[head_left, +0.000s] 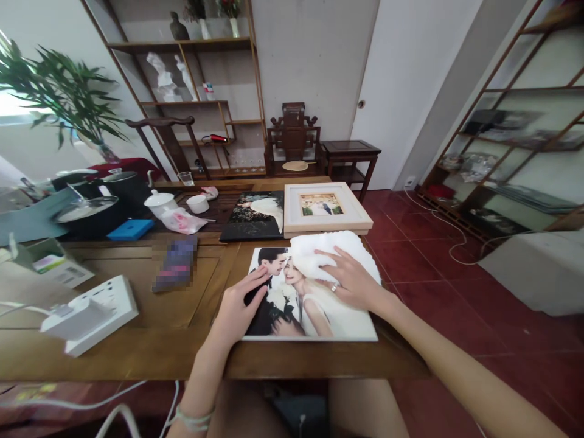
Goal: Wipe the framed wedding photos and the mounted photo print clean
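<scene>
A large wedding photo panel (314,310) lies flat at the front edge of the wooden table. My left hand (239,304) rests on its left side, fingers stretched out and lightly bent over the dark suit. On the upper right of the panel, my right hand (353,277) lies spread over a folded white fluffy cloth (310,246), pressing it down; a ring shows on one finger. The cloth covers the panel's top right corner. Behind the panel are a dark photo board (253,216) and a pale wooden picture frame (328,210), side by side.
To the left stand a white power strip (109,316), a tissue-like box (50,264), a blue box (131,229), a black pot (98,213) and a white teapot (160,202). A blurred purple item (176,261) lies mid-table. The table edge (319,362) runs close to my lap.
</scene>
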The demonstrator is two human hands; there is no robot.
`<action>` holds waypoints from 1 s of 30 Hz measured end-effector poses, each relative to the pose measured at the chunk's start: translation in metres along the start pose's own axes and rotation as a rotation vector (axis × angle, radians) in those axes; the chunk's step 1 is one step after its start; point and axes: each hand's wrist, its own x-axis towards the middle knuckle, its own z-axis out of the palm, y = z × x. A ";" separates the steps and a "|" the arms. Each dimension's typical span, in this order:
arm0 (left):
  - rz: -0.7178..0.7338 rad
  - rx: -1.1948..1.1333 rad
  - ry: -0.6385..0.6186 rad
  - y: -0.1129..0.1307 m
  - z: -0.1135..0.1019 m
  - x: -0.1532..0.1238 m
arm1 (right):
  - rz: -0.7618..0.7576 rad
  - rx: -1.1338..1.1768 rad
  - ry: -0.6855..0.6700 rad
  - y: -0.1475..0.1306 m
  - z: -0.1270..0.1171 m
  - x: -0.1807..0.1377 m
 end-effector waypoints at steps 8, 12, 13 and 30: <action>-0.013 0.032 0.007 0.000 0.000 0.003 | 0.051 -0.005 0.064 0.004 0.006 0.007; 0.000 0.044 0.019 -0.002 0.001 0.004 | 0.056 0.003 0.088 0.010 0.007 0.011; 0.006 0.048 0.021 -0.003 0.001 0.004 | 0.054 0.006 0.090 0.011 0.007 0.011; 0.050 0.103 0.040 -0.002 0.000 0.007 | 0.046 0.028 0.118 0.016 0.009 0.013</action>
